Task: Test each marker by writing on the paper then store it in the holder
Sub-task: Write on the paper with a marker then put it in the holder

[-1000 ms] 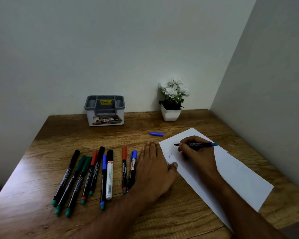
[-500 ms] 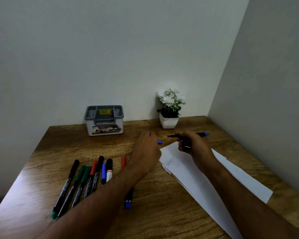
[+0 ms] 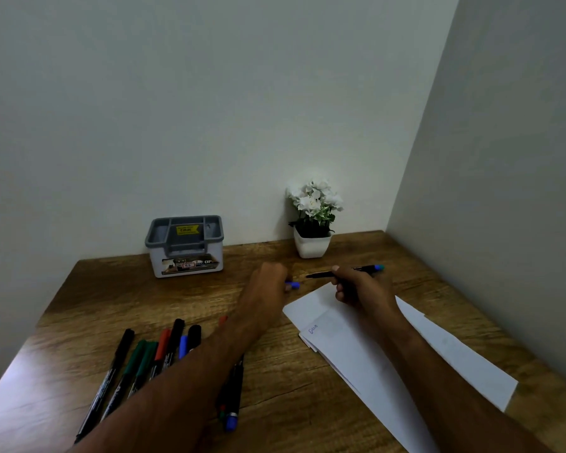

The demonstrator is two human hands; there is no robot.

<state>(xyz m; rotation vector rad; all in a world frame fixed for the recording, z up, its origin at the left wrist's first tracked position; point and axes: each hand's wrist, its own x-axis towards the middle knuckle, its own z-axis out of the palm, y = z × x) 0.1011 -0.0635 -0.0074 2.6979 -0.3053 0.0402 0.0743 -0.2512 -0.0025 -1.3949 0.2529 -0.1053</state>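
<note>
My right hand grips an uncapped black marker with a blue end, held level above the far end of the white paper, tip pointing left. A small blue scribble marks the paper. My left hand pinches the blue cap just left of the marker's tip. The grey and white holder stands at the back by the wall. Several capped markers lie in a row at the front left, partly hidden by my left forearm.
A white pot with white flowers stands at the back, right of the holder. Walls close the desk behind and on the right. One blue-capped marker pokes out under my left forearm.
My right hand lifted the marker off the paper. My left hand left the desk beside the paper, reached forward and picked up the blue cap. The camera tilted upward.
</note>
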